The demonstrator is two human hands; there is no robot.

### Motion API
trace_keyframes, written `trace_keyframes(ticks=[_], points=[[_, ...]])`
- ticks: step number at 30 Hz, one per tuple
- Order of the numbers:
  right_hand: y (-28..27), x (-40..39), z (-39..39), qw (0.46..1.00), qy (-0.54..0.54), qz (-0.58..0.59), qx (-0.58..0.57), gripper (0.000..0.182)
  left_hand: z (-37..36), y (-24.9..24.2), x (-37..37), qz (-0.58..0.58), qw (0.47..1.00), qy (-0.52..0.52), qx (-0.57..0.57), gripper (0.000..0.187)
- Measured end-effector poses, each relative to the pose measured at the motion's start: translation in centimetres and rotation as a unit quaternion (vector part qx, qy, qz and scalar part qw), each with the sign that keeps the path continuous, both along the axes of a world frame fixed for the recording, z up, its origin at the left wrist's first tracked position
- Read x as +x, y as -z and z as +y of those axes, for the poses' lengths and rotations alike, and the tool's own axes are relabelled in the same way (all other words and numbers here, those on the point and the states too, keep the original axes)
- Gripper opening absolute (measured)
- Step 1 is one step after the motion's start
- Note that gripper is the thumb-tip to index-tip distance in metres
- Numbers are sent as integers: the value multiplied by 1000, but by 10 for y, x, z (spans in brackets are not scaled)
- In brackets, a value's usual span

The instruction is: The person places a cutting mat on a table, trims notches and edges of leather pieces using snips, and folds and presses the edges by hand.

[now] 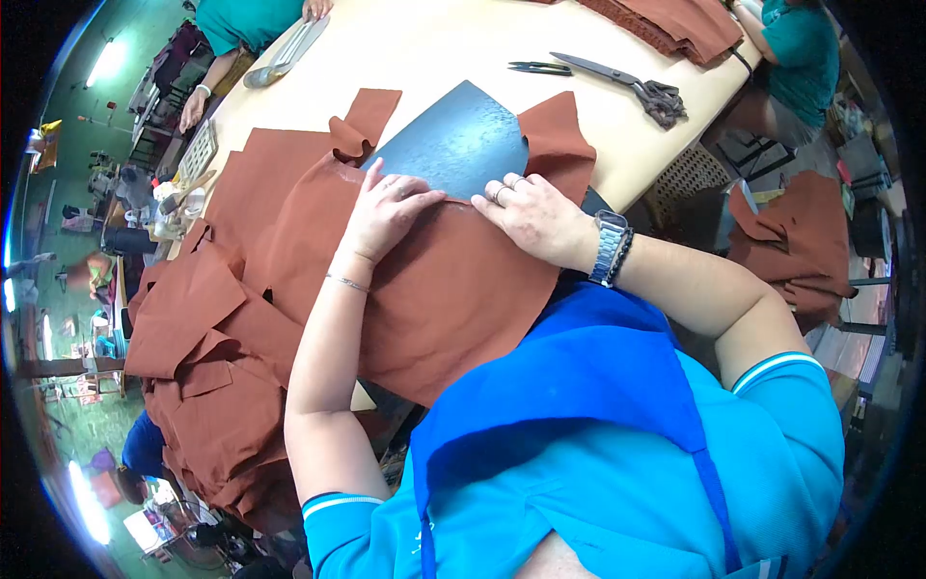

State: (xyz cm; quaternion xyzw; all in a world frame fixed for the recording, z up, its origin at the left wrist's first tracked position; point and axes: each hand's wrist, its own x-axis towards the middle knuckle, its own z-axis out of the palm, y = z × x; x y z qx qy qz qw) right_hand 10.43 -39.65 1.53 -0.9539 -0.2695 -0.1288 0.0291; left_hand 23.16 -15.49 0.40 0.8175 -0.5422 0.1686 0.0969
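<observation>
A large piece of reddish-brown fabric [453, 289] hangs over the near table edge. On the table a dark, shiny curved sheet [449, 140] lies against its upper edge. My left hand [394, 205] pinches the fabric's edge at the sheet's lower left side. Close by on the right, my right hand [531, 214] has its fingers pressed together on the same edge. Whatever lies under the fabric there is hidden.
Large scissors [622, 82] and small black snips [540, 68] lie on the cream table [453, 48]. More brown fabric is heaped at the left [222, 386] and on the right [796, 241]. Co-workers in green sit at the upper left and upper right.
</observation>
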Motion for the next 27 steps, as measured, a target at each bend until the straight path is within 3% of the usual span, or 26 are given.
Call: trace_keyframes(ticks=[14,20,23,27], points=[[-10,9,13,999,7,30,30,40,10,4,8,-27,999,-15,-21,19],[-13,20,29,994,50,98,-13,45,7,5,6,-39,998,-33,-32,18],[-29,7,7,994,16,84,-62,27,8,4,5,-37,998,-40,-30,15],[-34,-19,-36,997,6,76,19,19,16,8,5,15,990,-84,-110,17]])
